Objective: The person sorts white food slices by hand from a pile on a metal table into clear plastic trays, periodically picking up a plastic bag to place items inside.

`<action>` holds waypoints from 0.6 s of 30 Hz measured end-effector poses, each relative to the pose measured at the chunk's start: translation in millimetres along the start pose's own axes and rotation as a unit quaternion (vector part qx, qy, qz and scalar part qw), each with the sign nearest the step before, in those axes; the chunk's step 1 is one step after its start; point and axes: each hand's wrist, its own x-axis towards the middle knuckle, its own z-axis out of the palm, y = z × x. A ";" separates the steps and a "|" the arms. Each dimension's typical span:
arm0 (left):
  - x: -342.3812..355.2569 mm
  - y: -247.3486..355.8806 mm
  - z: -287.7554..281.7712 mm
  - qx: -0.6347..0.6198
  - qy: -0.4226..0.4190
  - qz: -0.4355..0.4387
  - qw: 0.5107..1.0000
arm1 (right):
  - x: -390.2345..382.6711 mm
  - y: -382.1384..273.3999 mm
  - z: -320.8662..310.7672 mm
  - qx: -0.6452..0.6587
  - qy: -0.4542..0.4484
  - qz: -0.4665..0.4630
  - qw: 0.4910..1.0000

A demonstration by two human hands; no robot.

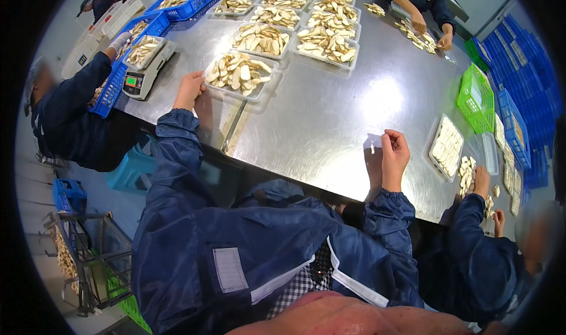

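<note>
My left hand (190, 90) grips the near left edge of a clear plastic tray (257, 98) heaped with pale, brown-edged slices that look like mushroom (239, 73). The tray lies flat on the steel table. Farther right, my right hand (395, 158) is held over the table near its front edge, thumb and fingers pressed together. What it pinches, if anything, is too small to make out. Beside it a small white piece (372, 149) shows against the steel.
Several filled trays (327, 43) stand in rows beyond mine. Left are a scale (138, 83) bearing a tray and blue crates (154, 25). A green basket (476, 99) and a tray of white pieces (446, 146) stand right. Co-workers' hands (417, 22) work left, right and across.
</note>
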 end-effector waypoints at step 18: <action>-151.8 41.9 112.9 -0.025 -0.206 -0.014 0.978 | 2.9 4.2 -9.4 0.002 0.034 -0.037 0.999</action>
